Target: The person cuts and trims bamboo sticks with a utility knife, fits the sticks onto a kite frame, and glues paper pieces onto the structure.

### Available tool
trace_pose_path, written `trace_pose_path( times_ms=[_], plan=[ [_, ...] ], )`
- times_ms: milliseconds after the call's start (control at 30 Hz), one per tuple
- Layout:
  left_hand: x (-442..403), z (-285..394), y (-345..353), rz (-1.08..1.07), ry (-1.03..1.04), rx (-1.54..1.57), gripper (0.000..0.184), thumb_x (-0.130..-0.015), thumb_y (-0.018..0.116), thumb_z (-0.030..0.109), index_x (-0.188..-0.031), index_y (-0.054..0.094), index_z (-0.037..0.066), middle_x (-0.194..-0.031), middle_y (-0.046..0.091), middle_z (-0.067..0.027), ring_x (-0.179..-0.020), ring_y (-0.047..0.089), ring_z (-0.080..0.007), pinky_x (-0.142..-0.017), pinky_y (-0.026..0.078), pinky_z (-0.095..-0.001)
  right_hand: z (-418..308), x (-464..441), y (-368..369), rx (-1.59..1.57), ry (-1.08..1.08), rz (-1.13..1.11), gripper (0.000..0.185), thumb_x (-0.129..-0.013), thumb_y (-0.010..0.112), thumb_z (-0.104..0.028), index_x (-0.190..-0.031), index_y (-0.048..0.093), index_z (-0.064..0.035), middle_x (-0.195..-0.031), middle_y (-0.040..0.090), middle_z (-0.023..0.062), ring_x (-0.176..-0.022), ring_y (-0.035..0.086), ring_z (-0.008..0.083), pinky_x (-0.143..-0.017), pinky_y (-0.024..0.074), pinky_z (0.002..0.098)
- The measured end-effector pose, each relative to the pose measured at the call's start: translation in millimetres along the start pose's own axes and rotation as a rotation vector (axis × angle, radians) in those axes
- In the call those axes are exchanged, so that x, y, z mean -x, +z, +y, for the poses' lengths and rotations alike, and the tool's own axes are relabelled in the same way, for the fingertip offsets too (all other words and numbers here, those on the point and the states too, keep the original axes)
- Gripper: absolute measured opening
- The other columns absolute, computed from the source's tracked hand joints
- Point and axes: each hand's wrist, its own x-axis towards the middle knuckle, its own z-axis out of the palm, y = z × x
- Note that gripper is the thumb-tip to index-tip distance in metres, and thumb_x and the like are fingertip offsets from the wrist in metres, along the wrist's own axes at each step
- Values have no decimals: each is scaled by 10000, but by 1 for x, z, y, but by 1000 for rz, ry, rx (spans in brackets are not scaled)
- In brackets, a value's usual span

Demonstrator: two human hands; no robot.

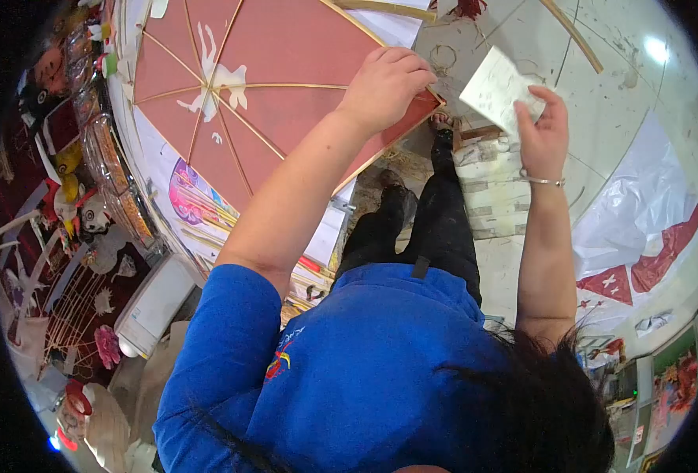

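A large red panel (286,55) on thin bamboo ribs spreads before me, with white cut-out shapes (227,85) near where the ribs cross. My left hand (388,87) is closed over the panel's edge near its right corner; the fingertips are partly hidden. To the right, my right hand (543,130) pinches a white card (497,88) between thumb and fingers, away from the panel. Faint marks show on the card. A bracelet (543,181) circles the right wrist.
Bamboo strips (215,229) and a colourful printed piece (187,193) lie under the panel's lower edge. Clear plastic sheeting (633,213) with red pieces (664,252) is on the floor at right. Packed craft items (89,213) crowd the left. A curved strip (573,35) lies on the tiles.
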Motion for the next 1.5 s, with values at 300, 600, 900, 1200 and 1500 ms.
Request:
trace_pose_path(
  times_ms=[300, 600, 900, 1200, 1500],
  plan=[
    [-3, -4, -4, -125, 64, 7, 197, -779, 558, 131, -933, 677, 156, -1018, 636, 12, -1064, 546, -200, -960, 387, -369, 1, 43, 10, -206, 414, -55, 616, -828, 608, 82, -1375, 366, -66, -911, 579, 54, -867, 608, 119, -707, 499, 226],
    [-1, -3, -4, -63, 89, -10, 163, -776, 559, 132, -899, 663, 155, -996, 645, 13, -1041, 566, -210, -970, 391, -377, 3, 31, 12, -102, 400, -177, 545, -816, 645, 33, -1318, 445, -39, -933, 618, 42, -838, 601, 96, -699, 480, 212],
    [0, -4, -3, -60, 83, 23, 128, -787, 594, 135, -909, 631, 134, -983, 643, 7, -1019, 582, -205, -1001, 388, -399, 6, 21, 31, -80, 373, -309, 531, -826, 637, 5, -1316, 439, -37, -1007, 659, 88, -874, 619, 108, -764, 489, 231],
    [2, -10, -4, 40, 20, 23, 170, -788, 643, 148, -954, 612, 126, -1024, 638, -2, -1060, 572, -199, -1039, 369, -419, 11, 21, 42, -134, 420, -307, 521, -828, 644, -29, -1307, 439, -44, -965, 668, 70, -859, 626, 102, -752, 498, 242],
    [1, -22, -2, 6, 75, -13, 207, -751, 618, 129, -954, 641, 159, -1017, 644, 26, -1064, 570, -174, -1055, 358, -426, -11, 13, 48, 454, -139, -140, 416, -766, 730, -153, -1155, 588, -113, -1171, 600, 70, -1089, 534, 205, -897, 415, 345]
  ],
)
